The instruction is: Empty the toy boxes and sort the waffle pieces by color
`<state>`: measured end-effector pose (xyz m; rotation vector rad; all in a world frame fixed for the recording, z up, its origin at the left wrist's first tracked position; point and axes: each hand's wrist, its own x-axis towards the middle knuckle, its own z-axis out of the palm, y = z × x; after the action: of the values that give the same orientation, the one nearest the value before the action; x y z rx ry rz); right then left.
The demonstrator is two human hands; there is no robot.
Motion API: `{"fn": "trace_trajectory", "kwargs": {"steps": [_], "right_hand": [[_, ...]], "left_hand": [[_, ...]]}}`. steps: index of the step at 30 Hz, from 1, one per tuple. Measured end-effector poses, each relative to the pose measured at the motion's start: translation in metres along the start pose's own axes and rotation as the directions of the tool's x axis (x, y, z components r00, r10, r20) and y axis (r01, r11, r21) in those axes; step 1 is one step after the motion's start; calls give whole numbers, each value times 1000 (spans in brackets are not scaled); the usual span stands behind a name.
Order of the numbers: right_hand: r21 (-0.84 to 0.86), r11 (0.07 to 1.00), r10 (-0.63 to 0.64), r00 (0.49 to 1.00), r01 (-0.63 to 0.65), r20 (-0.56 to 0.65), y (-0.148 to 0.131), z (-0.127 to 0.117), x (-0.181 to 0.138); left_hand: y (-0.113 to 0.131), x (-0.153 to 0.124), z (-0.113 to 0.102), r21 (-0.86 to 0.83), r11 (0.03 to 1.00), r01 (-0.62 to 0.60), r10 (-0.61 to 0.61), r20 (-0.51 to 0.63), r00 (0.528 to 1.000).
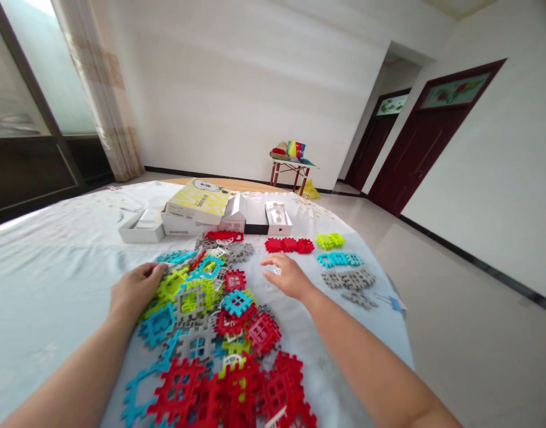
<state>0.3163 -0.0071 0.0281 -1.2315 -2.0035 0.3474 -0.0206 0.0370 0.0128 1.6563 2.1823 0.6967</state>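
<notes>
A pile of notched plastic building plates [195, 303] in red, lime, blue and grey spreads across the cloth before me, with small white lattice pieces among them. My left hand [137, 288] rests at the pile's left edge beside the lime plates [172, 285]. Its fingers are curled together, and whatever they may hold is hidden. To the right of the pile, my right hand [291, 278] is above the cloth, thumb and fingers curved around a small white lattice piece [277, 271], which is partly covered by the hand.
Sorted groups lie to the right: red plates [289, 245], lime plates [330, 241], blue plates [339, 260] and grey plates [350, 279]. White boxes [141, 233] and a yellow-white box [199, 201] stand behind the pile. A blue clip [395, 303] is at the table's right edge.
</notes>
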Motion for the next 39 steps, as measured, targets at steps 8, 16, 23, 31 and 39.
{"fn": "trace_trajectory", "kwargs": {"steps": [8, 16, 23, 31, 39], "right_hand": [[-5, 987, 159, 978, -160, 133, -13, 55, 15], [66, 974, 213, 976, -215, 35, -14, 46, 16], [-72, 996, 60, 998, -61, -17, -3, 24, 9], [-192, 980, 55, 998, -49, 29, 0, 12, -9], [-195, 979, 80, 994, -64, 75, -10, 19, -15]], "left_hand": [[2, -1, -2, 12, 1000, -16, 16, -8, 1000], [1, 0, 0, 22, 1000, 0, 0, -23, 1000], [1, -2, 0, 5, 1000, -4, 4, -30, 1000], [2, -2, -1, 16, 1000, -6, 6, -22, 1000], [0, 0, 0, 38, 999, -5, 5, 4, 1000]]}}
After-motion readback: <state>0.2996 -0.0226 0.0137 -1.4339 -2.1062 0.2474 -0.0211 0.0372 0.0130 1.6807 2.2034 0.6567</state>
